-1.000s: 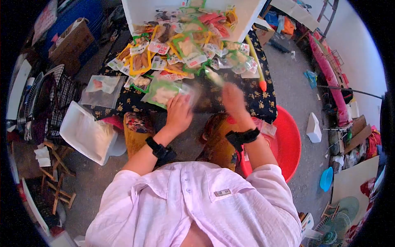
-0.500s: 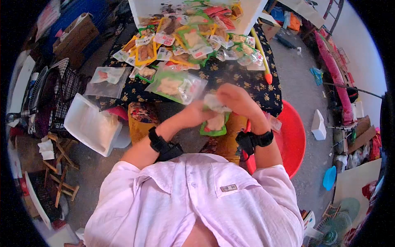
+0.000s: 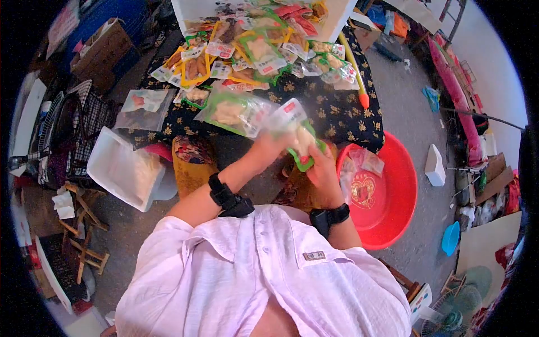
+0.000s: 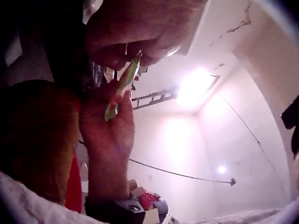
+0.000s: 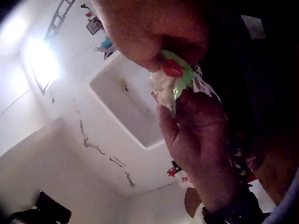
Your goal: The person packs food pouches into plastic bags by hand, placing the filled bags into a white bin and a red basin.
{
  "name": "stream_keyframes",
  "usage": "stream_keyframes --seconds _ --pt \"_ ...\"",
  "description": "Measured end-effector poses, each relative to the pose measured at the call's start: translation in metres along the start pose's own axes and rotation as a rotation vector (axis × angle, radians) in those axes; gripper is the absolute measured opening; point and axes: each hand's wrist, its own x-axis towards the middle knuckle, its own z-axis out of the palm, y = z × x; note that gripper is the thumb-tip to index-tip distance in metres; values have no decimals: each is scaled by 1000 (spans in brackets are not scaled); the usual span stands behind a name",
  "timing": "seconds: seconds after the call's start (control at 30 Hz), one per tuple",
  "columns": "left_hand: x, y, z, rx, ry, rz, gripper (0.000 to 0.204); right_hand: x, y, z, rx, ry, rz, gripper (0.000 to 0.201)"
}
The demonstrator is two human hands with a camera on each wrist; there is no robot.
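Both hands hold a small green-edged food pouch [image 3: 304,139] over the front edge of the table. Pale pieces show through its clear front, and its white labelled top points up and away. My right hand [image 3: 324,167] pinches the lower right corner between thumb and fingers. On the other side, my left hand [image 3: 271,150] grips the pouch's left edge, slightly blurred. The pouch [image 5: 168,84] also shows between both hands' fingers in the right wrist view. Close beyond the left hand lies a larger clear bag [image 3: 229,114] with a green-edged pouch inside.
Several food packets [image 3: 264,50] are heaped before a white foam box [image 3: 335,19] on the dark flowered cloth [image 3: 337,115]. Another clear bag [image 3: 147,106] lies left. A yellow stick [image 3: 353,67] is at right. A red basin [image 3: 393,191] and white tub [image 3: 115,174] stand below.
The left hand has left the larger clear bag and come to the small pouch. The right hand has brought that pouch toward the body and now holds its lower corner, white top upward.
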Motion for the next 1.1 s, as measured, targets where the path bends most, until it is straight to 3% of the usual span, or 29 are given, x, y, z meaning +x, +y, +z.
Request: stream_keyframes --seconds 0.03,0.13,0.17,0.27,0.4,0.5,0.67,0.77,1.1 --pt "0 2 -3 53 -11 6 25 0 -4 -3 -57 31 -17 18" --pt "4 -3 -21 894 329 465 29 7 -12 -22 -40 5 -100 17" --pt "3 -5 -22 849 315 415 34 7 -8 -28 -45 61 -110 16" --pt "9 7 -32 1344 425 718 37 0 -25 -12 -132 144 -66 15" --pt "23 -18 -41 1297 434 641 25 -7 -35 -6 -354 181 107 15" --pt "18 -11 -41 1145 340 466 15 6 -21 -24 -351 55 117 15" --pt "15 -12 -41 1100 355 567 18 10 -29 10 -357 -45 237 14" --pt "15 -19 -43 1107 342 618 11 32 -18 -6 -344 -82 305 13" --pt "7 -10 -41 1178 331 680 8 55 -18 5 -294 -111 314 16"
